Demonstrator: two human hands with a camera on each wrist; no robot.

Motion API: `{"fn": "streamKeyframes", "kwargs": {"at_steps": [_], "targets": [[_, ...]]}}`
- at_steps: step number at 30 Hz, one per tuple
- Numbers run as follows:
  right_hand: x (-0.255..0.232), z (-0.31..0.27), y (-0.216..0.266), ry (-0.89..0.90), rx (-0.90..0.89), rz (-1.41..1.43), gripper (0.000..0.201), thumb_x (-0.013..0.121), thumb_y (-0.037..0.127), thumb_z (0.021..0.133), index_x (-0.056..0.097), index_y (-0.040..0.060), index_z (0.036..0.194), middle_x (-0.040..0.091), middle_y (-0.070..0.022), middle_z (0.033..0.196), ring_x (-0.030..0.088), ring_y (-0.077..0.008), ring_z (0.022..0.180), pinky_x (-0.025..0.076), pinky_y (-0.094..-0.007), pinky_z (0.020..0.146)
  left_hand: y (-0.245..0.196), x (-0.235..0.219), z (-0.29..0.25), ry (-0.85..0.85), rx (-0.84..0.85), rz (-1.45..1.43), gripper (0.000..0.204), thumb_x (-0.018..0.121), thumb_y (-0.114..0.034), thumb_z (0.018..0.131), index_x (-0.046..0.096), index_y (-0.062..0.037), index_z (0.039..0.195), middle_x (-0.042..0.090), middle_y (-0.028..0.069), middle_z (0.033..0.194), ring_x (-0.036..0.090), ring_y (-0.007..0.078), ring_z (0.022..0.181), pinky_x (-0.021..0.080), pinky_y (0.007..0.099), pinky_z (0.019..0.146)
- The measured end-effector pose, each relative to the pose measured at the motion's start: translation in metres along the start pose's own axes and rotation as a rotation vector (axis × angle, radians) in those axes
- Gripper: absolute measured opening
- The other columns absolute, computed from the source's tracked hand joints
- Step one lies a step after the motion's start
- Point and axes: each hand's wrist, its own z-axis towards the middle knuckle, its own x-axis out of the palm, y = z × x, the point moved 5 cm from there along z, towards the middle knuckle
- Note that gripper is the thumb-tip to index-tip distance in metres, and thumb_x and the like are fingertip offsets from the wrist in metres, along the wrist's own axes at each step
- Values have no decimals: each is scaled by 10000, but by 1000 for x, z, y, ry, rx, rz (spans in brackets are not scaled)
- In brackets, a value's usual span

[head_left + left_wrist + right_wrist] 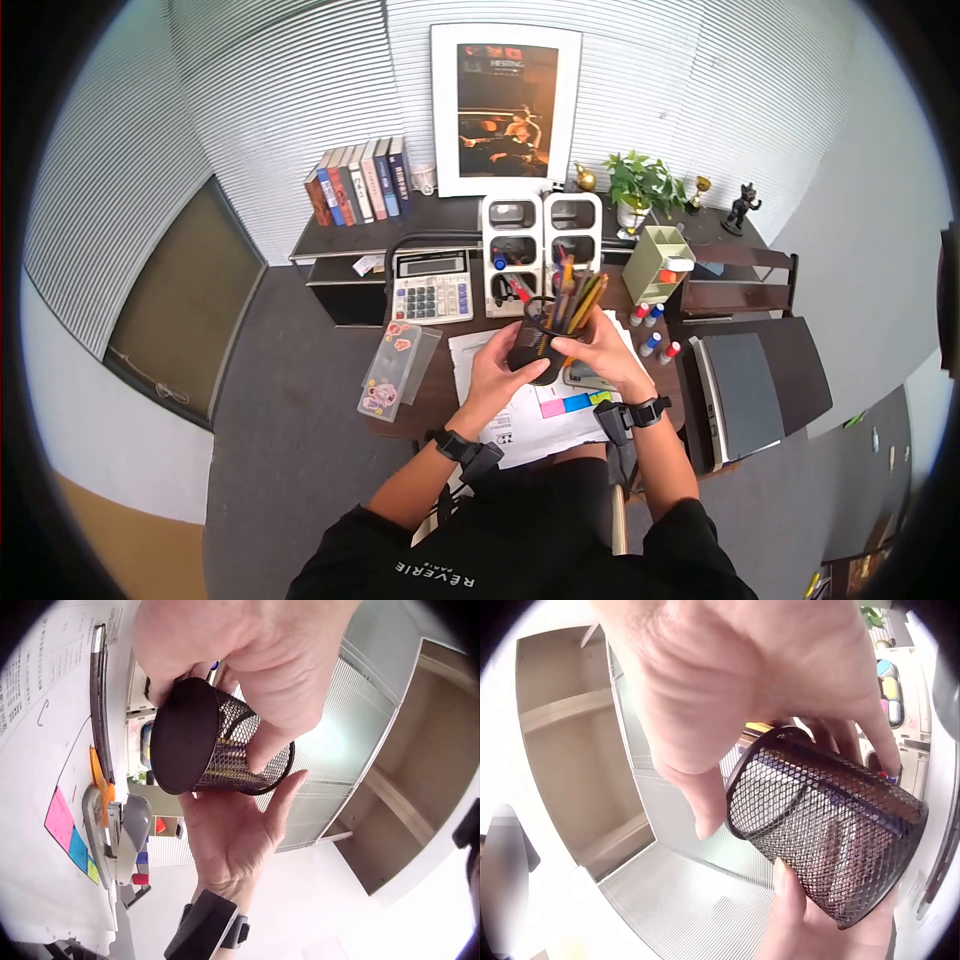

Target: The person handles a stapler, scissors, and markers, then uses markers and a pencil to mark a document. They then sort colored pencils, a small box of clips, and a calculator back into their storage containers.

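At the centre of the head view, we see a black mesh pencil cup between the two hands, held above the papers. Its mouth points toward the upper part of the frame, and the pencils lean from it toward the upper right. We find the left hand on the cup's left side, lower on the wall and nearer the base; the right hand wraps it from the right, nearer the rim, thumb laid across toward the pencils. A stapler lies on the papers just below the right hand, and the white desk organizer stands beyond the pencils.

Across the left wrist view, we see the cup's long axis run from the round base at the left to the rim at the right, dipping slightly. The base faces the papers at the left edge, apart from them, so we judge the cup roughly upright. The left hand grips from the top of the frame, its thumb pressed on the mesh; the right palm cups the wall from below, its fingertips hidden from us.

Through the right wrist view, we see the rim at centre left and the base at lower right. The right hand's fingers reach behind the cup and its thumb stands beside the rim; the left thumb presses the mesh from the bottom of the frame.
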Motion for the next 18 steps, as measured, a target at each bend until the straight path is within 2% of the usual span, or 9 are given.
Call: {"fn": "streamKeyframes", "kwargs": {"at_steps": [2,4,9,11,12,14,15,16,18], "targets": [[6,-6,12,1,57,-4,829,857,126,782,375,-7,1443,619,-103,1252,603,-172,1130,491,-323,976,1,3,0,-3,-8,-32,713,822,-75,811,442,85,1392,593,163,1303,583,207,1197,481,342,1021],[5,-10,12,-33,-51,-175,860,879,131,757,374,-20,1437,628,-112,1240,612,-170,1114,489,-322,977,5,7,2,28,20,-67,703,813,-61,816,436,94,1389,578,168,1322,571,209,1212,468,345,1039],[-8,-17,22,-147,-62,-200,774,900,161,728,476,-47,1341,672,-109,1155,638,-163,1049,491,-309,960,5,18,4,84,-3,-33,709,797,-86,837,419,67,1418,570,164,1329,563,224,1234,460,355,1050],[-24,-16,27,-228,-94,-252,764,897,152,730,479,-41,1340,676,-108,1150,645,-160,1040,497,-306,951,-15,17,-2,0,160,506,652,790,-100,836,480,0,1402,594,146,1282,589,248,1192,495,351,995],[-36,-17,33,-301,-115,-196,712,891,137,735,506,-35,1309,678,-107,1153,648,-170,1043,503,-314,946,-23,14,-4,-12,157,495,652,790,-100,836,480,0,1402,594,146,1282,589,248,1192,495,351,995],[-58,-13,51,-409,-134,-129,652,885,110,734,536,-27,1268,677,-107,1162,658,-180,1019,520,-323,921,-38,4,-10,-34,246,612,476,747,-49,848,587,-26,1295,622,141,1208,635,245,1091,536,332,887],[-69,-9,59,-455,-186,-209,627,880,113,737,545,-28,1248,684,-108,1144,663,-183,1003,529,-325,905,-29,-8,-14,-83,280,592,323,754,-51,828,671,-10,1137,651,153,1066,666,252,924,558,322,725],[-81,-6,66,-502,-236,-287,603,876,116,739,553,-28,1228,691,-110,1125,669,-185,986,537,-328,889,-29,-16,-18,-65,286,636,209,732,-22,830,695,-3,1035,666,141,949,675,235,790,545,308,652],[-110,5,62,-556,-188,-601,624,882,235,724,552,-52,1169,716,-158,1010,698,-209,893,558,-341,791,-25,-28,-29,-39,219,695,150,717,-1,828,700,-4,976,666,123,880,668,224,712,531,306,618]]}}
